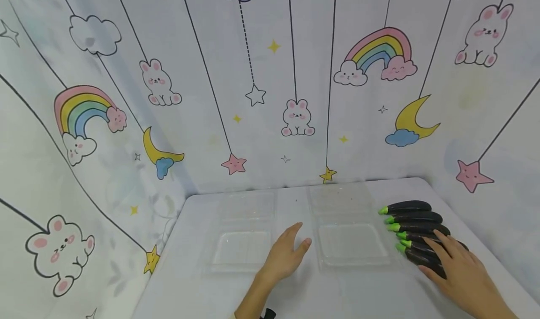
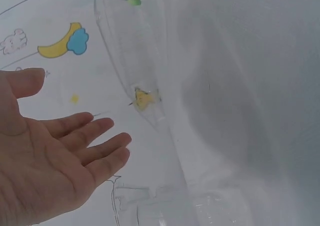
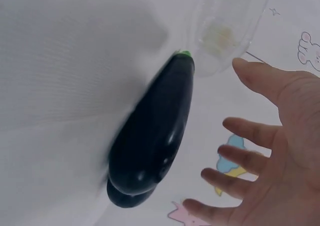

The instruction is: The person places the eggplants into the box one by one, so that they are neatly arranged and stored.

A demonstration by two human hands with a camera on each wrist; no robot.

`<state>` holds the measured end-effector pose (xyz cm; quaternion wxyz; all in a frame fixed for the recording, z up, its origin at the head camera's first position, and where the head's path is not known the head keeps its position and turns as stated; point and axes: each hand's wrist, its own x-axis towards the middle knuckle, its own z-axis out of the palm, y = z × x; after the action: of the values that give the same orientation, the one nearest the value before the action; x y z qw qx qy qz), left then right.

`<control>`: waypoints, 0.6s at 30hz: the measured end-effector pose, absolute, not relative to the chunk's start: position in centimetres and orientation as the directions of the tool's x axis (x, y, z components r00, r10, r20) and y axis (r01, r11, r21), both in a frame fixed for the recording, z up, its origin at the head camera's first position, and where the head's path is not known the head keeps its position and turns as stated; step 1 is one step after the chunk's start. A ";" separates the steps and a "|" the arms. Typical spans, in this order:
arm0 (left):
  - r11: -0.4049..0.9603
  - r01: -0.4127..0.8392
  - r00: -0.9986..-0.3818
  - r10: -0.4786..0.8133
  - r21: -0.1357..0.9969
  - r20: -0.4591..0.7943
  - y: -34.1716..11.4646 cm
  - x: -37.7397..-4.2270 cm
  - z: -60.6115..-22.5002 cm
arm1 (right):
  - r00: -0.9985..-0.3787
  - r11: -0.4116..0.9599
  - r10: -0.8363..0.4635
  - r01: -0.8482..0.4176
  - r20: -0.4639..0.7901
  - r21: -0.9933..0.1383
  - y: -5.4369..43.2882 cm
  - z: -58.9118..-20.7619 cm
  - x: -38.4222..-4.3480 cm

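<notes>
Head view: white table against a white wall cloth printed with rabbits, rainbows, moons and stars. Two clear plastic rectangular containers side by side, the left container and the right container, a clear flat section lying behind each. To their right, a row of glossy, purple-black eggplants with bright green stem ends, packed side by side, stems pointing left. Left hand hangs between the containers, fingers extended, thumb held apart, nothing gripped. Right hand over the near end of the row, fingers spread, hiding parts of the nearest eggplants; contact hard to judge from here. A small black object beside the left wrist, cut off by the lower edge.

Left wrist view: palm in sight, fingers loosely extended, thumb well away, palm bare. Clear plastic edge beyond the fingertips.

Right wrist view: one eggplant large in sight, another's blunt end just beneath. Right fingers spread wide, apart from both, holding nothing. Clear plastic near the green stem.
</notes>
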<state>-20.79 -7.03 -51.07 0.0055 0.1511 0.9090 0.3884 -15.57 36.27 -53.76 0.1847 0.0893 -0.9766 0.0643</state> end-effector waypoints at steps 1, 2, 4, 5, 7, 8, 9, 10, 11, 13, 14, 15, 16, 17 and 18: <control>0.651 0.260 -0.957 0.275 0.713 0.099 -6.9 -20.8 -51.1 | -0.922 0.979 -0.143 -0.186 0.361 -0.088 36.4 -53.8 -15.6; 0.652 0.251 -0.958 0.271 0.715 0.089 -6.8 -20.8 -51.1 | -0.923 0.980 -0.139 -0.182 0.358 -0.087 36.5 -53.9 -15.6; 0.654 0.236 -0.961 0.266 0.719 0.074 -6.6 -20.7 -51.2 | -0.920 0.979 -0.141 -0.184 0.365 -0.085 36.7 -54.1 -15.7; 0.653 0.237 -0.961 0.266 0.719 0.075 -6.5 -20.7 -51.3 | -0.912 0.977 -0.150 -0.196 0.382 -0.085 36.9 -54.2 -15.7; 0.647 0.238 -0.959 0.273 0.725 0.071 -6.4 -20.7 -51.4 | -0.896 0.972 -0.161 -0.216 0.413 -0.090 37.1 -54.3 -15.8; 0.643 0.241 -0.957 0.280 0.727 0.070 -6.3 -20.7 -51.5 | -0.894 0.971 -0.158 -0.217 0.419 -0.096 37.2 -54.3 -15.9; 0.631 0.247 -0.955 0.288 0.736 0.072 -6.2 -20.8 -51.6 | -0.900 0.973 -0.147 -0.206 0.410 -0.102 37.2 -54.3 -16.0; 0.623 0.244 -0.953 0.295 0.744 0.066 -6.0 -20.9 -51.8 | -0.909 0.975 -0.133 -0.191 0.394 -0.111 37.3 -54.3 -16.0; 0.614 0.242 -0.952 0.301 0.752 0.061 -5.9 -20.9 -51.9 | -0.921 0.978 -0.115 -0.171 0.371 -0.121 37.3 -54.3 -16.1; 0.596 0.230 -0.951 0.306 0.770 0.047 -5.6 -21.1 -52.2 | -0.946 0.984 -0.068 -0.116 0.316 -0.138 37.3 -54.2 -16.2; 0.585 0.222 -0.951 0.306 0.780 0.041 -5.4 -21.2 -52.4 | -0.956 0.986 -0.044 -0.089 0.292 -0.142 37.3 -54.1 -16.2; 0.572 0.210 -0.952 0.304 0.793 0.033 -5.3 -21.3 -52.6 | -0.961 0.987 -0.026 -0.068 0.276 -0.145 37.3 -54.1 -16.2; 0.567 0.198 -0.953 0.301 0.800 0.023 -5.1 -21.4 -52.8 | -0.963 0.987 -0.013 -0.055 0.269 -0.149 37.3 -54.1 -16.2; 0.557 0.196 -0.953 0.301 0.807 0.024 -4.9 -21.5 -52.9 | -0.965 0.987 -0.003 -0.045 0.264 -0.152 37.3 -54.1 -16.2; 0.547 0.191 -0.953 0.302 0.815 0.021 -4.8 -21.5 -53.1 | -0.965 0.987 0.006 -0.036 0.262 -0.155 37.3 -54.2 -16.1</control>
<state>-21.54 -4.80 -53.14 0.0608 0.1404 0.8774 0.4548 -16.09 37.33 -54.17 0.1319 0.0076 -0.9880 0.0795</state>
